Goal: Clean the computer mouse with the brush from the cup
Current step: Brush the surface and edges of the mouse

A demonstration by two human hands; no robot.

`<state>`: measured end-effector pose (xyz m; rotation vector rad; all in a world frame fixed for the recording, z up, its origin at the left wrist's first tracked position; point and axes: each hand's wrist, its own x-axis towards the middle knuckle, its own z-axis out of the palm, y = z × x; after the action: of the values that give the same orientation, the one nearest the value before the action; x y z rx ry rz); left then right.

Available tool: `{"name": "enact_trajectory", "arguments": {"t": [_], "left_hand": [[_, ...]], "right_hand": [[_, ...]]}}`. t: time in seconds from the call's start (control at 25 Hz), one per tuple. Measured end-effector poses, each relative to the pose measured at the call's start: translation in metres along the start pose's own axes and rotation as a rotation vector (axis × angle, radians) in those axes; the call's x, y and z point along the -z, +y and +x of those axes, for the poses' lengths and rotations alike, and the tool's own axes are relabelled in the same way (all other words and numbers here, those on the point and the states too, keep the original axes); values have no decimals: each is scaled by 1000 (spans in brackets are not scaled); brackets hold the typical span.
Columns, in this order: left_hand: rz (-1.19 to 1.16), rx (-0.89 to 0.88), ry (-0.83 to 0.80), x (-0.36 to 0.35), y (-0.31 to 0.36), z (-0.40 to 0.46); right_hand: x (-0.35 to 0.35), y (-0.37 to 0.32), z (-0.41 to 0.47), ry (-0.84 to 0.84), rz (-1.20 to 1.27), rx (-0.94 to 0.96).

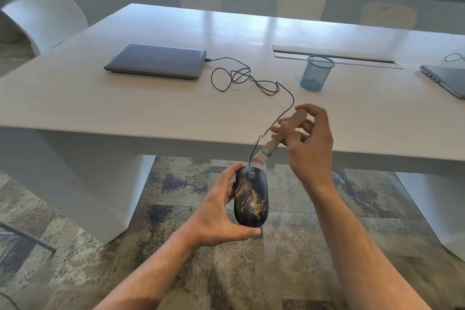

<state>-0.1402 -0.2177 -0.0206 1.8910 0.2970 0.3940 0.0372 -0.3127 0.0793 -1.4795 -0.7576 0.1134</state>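
Observation:
My left hand [219, 211] grips a dark computer mouse [251, 196] with gold speckles, held in the air in front of the table's near edge, wheel end pointing away from me. Its black cable [251, 78] runs up onto the table in loose loops. My right hand [310, 143] holds a small wooden brush [279, 136] by its handle, tilted down to the left. The brush's pink bristle tip hovers just above the mouse's front end, apart from it. A blue mesh cup [317, 72] stands on the table beyond, with nothing visible inside.
A closed grey laptop [157, 61] lies on the white table [125, 103], with the mouse cable plugged into its right side. Another laptop [446, 79] sits at the far right edge. White chairs [47, 20] surround the table. Patterned carpet lies below my hands.

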Motion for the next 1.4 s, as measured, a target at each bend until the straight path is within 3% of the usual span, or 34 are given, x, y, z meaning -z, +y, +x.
{"name": "enact_trajectory", "arguments": {"t": [0.08,0.16,0.28,0.4,0.56,0.72,0.88,1.0,1.12,1.2,1.28,1.4], "left_hand": [[-1,-2,-3,1,0,1],[-6,2,-5,1,-1,2],[4,9,-13,1,0,1],[0,16,-9,3,-2,2],[-4,15,-23,4,-3,2],[-13,12,-25,5,-4,5],[-15,12,-34,5,-4,5],[-33,11,-30,5,-5,7],[-38,11,-36,5,-4,9],[-40,10,-37,5,-4,9],[-51,8,-31,6,-5,10],[-58,7,-25,6,-5,10]], "right_hand": [[1,-2,2,-80,142,-38],[-1,-2,3,-162,105,-52],[0,-2,4,-42,-28,22],[-1,-1,3,-114,135,-57],[-1,0,1,-9,-46,28],[-1,1,2,-90,128,-97],[3,2,3,56,-12,-39],[4,2,1,-32,210,-134],[3,5,-1,30,51,-105],[7,4,1,86,78,-91],[10,4,0,27,195,-119],[11,7,-3,-21,112,-124]]}}
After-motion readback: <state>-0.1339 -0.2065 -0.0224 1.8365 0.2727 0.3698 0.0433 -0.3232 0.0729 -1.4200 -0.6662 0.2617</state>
